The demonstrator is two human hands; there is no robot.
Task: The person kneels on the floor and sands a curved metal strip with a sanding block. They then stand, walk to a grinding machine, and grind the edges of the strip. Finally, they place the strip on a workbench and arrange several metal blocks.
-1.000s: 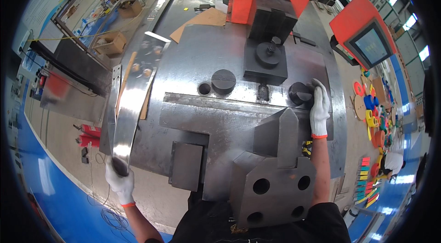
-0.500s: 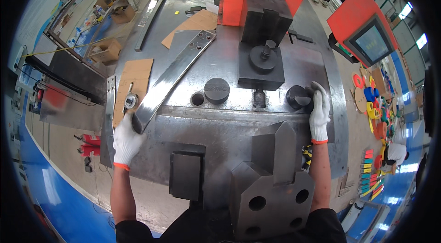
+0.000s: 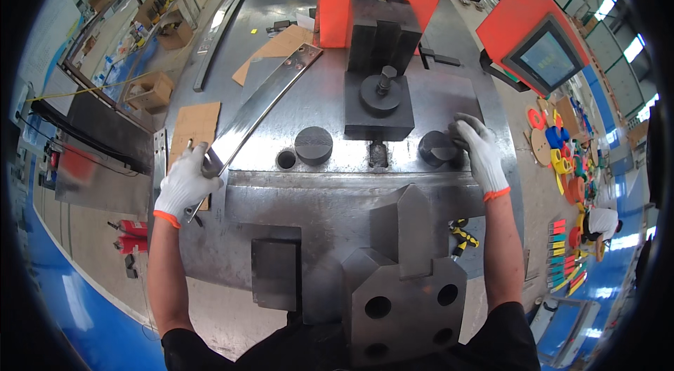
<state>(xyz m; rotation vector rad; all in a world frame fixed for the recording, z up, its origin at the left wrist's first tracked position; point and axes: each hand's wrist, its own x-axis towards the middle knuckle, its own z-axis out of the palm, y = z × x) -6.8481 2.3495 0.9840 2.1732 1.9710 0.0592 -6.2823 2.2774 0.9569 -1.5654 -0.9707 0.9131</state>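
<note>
My left hand (image 3: 184,185), in a white glove with an orange cuff, is closed on the near end of a long flat metal bar (image 3: 263,104). The bar slants away over the steel table, with holes at its far end; it looks tilted. My right hand (image 3: 480,153), gloved alike, has its fingers apart and slightly bent at the right side of a black round block (image 3: 438,148). I cannot tell whether they touch it. Another round block (image 3: 313,146) stands between the bar and a central black block with a bolt (image 3: 384,87).
Near me rises a dark angled block (image 3: 407,294) with large holes, beside a rectangular block (image 3: 275,273). Behind stands an orange machine housing (image 3: 333,6); a screen on an orange arm (image 3: 547,55) is at right. Cardboard (image 3: 196,124) lies left. Yellow-black tools (image 3: 463,239) lie near my right forearm.
My left hand has turned over the bar's near end, and the bar has tilted, showing a narrower face. The dial gauge beside it is now mostly hidden. My right fingers have bent and spread.
</note>
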